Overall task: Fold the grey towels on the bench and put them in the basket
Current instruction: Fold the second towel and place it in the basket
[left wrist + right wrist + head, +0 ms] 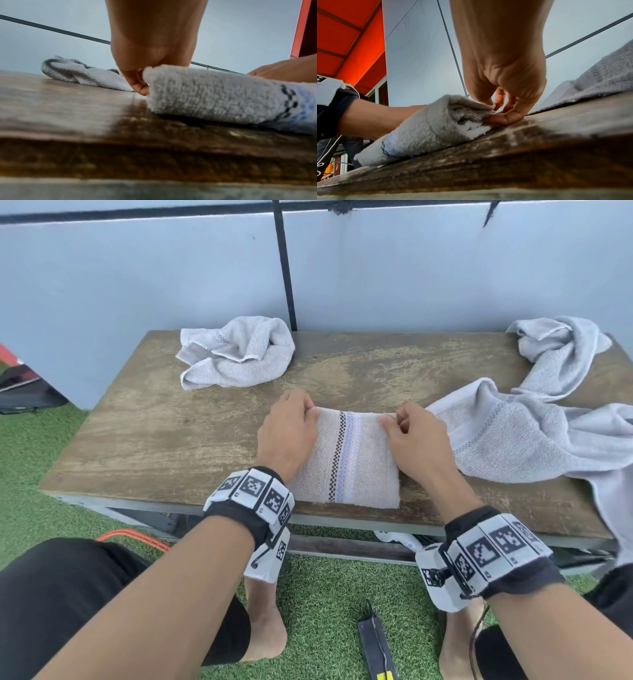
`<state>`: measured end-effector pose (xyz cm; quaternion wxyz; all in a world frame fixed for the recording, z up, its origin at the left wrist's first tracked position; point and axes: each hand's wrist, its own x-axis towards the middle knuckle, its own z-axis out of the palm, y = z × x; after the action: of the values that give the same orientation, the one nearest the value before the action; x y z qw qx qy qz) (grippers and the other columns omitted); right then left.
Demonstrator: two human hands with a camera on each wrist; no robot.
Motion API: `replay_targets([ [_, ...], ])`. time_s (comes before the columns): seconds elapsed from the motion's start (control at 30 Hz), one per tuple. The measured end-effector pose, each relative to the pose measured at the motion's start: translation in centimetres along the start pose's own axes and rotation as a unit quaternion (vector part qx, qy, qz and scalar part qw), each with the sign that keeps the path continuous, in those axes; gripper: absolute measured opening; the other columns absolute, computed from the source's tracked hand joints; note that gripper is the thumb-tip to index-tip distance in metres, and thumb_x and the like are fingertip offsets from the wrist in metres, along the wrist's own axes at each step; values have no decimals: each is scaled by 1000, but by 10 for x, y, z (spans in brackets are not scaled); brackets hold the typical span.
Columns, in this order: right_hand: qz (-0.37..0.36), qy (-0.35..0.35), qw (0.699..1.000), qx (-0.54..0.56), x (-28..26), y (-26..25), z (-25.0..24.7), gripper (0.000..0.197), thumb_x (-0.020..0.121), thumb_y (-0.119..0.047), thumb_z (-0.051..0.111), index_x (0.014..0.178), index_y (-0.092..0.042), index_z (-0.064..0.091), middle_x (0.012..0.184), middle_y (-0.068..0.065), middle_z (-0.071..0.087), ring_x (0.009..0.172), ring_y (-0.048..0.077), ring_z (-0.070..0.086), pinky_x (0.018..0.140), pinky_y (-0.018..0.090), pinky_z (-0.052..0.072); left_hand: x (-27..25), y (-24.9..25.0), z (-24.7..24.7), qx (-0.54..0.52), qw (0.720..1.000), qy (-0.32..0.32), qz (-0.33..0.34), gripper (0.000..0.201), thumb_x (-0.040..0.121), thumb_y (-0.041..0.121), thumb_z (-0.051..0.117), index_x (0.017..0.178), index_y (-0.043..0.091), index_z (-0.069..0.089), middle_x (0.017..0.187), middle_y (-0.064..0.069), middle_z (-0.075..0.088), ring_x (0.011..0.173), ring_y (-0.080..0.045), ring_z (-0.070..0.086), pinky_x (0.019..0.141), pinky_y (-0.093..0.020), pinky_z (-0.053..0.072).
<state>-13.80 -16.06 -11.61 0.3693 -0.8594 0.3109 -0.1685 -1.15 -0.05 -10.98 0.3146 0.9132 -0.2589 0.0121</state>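
No brand or readable words show anywhere; the only printed marks are black-and-white square codes on the wristbands (pixel 251 491).

The folded towel (pixel 349 460) is a thick rectangle of looped terry, pale grey, crossed by a woven band: a dark checkered stripe beside light blue and white stripes. It lies flat at the near edge of the worktop (pixel 171 440), a worn wooden board with a scuffed, streaked grain.

The left hand (pixel 287 433) has its grip clamped on the towel's far left corner, fingers curled and pinching the folded layers. The right hand (pixel 416 440) pinches the far right corner the same way, thumb tip pressed into the folds against the wood.

A crumpled grey towel (pixel 236 352) sits at the far left of the worktop, well apart. A larger loose grey towel (pixel 534 419) sprawls on the right, just beside the right hand, one end hanging over the edge.
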Motion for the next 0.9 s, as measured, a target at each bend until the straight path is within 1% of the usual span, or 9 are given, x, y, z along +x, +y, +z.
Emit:
replay_targets([
  [0.17, 3, 15, 1000, -20, 0, 0, 2, 28, 99, -41, 58, 90, -15, 52, 80, 1, 61, 74, 20, 57, 56, 31, 39, 4, -3, 0, 28, 999, -14, 1, 12, 101, 32, 50, 94, 23, 51, 91, 6, 60, 83, -21, 58, 80, -48, 52],
  [0.27, -7, 46, 998, -52, -5, -6, 3, 32, 96, -46, 59, 102, -17, 47, 109, 4, 53, 90, 26, 56, 70, 38, 47, -2, 0, -3, 18, 1000, 13, 11, 11, 102, 34, 47, 102, 23, 51, 104, 4, 57, 90, -19, 57, 82, -46, 52],
  [0.37, -111, 94, 984, -105, -13, -19, 0, 31, 97, -41, 56, 111, -14, 51, 123, 9, 45, 110, 29, 49, 82, 41, 47, -18, 7, -6, 19, 993, 63, 100, 16, 103, 26, 43, 109, 17, 56, 112, 1, 57, 99, -16, 54, 86, -38, 50],
  [0.43, -203, 61, 966, -148, -23, -28, 3, 26, 99, -34, 52, 116, -14, 55, 127, 7, 49, 116, 27, 49, 91, 43, 46, -31, 9, 1, 29, 985, 16, 168, 27, 104, 23, 39, 119, 13, 59, 122, -2, 60, 111, -16, 54, 95, -37, 48],
  [0.47, -223, 19, 958, -179, -28, -29, 7, 29, 100, -32, 47, 123, -16, 55, 134, 5, 49, 122, 26, 48, 99, 44, 43, -37, 8, 8, 53, 981, -31, 186, 35, 104, 25, 35, 129, 13, 56, 134, -5, 57, 123, -18, 52, 104, -40, 44],
  [0.53, -201, -85, 950, -221, -40, -25, 18, 46, 105, -35, 34, 147, -17, 42, 156, 3, 37, 144, 23, 33, 117, 44, 25, -44, 3, 20, 125, 970, -111, 178, 55, 102, 34, 22, 151, 16, 38, 159, -5, 35, 148, -21, 29, 121, -46, 24],
  [0.63, -143, -161, 953, -213, -46, -15, 26, 58, 108, -41, 15, 161, -20, 11, 169, -5, 3, 155, 11, -4, 124, 44, 0, -44, 1, 24, 153, 968, -149, 134, 58, 105, 37, 16, 160, 21, 15, 168, 4, 6, 155, -15, 0, 125, -47, 6],
  [0.73, -139, -164, 950, -226, -45, -14, 26, 59, 107, -43, 11, 162, -22, 6, 169, -6, -3, 154, 10, -9, 124, 46, -3, -43, 3, 22, 130, 970, -163, 121, 55, 108, 36, 19, 161, 26, 10, 168, 10, 2, 154, -9, -5, 125, -47, 3],
  [0.9, -139, -174, 949, -225, -44, -14, 25, 59, 107, -42, 14, 162, -22, 6, 169, -7, -4, 154, 9, -11, 125, 47, -5, -36, 2, 23, 145, 972, -154, 105, 54, 107, 41, 17, 160, 29, 13, 167, 12, 11, 154, -9, 1, 123, -46, 10],
])
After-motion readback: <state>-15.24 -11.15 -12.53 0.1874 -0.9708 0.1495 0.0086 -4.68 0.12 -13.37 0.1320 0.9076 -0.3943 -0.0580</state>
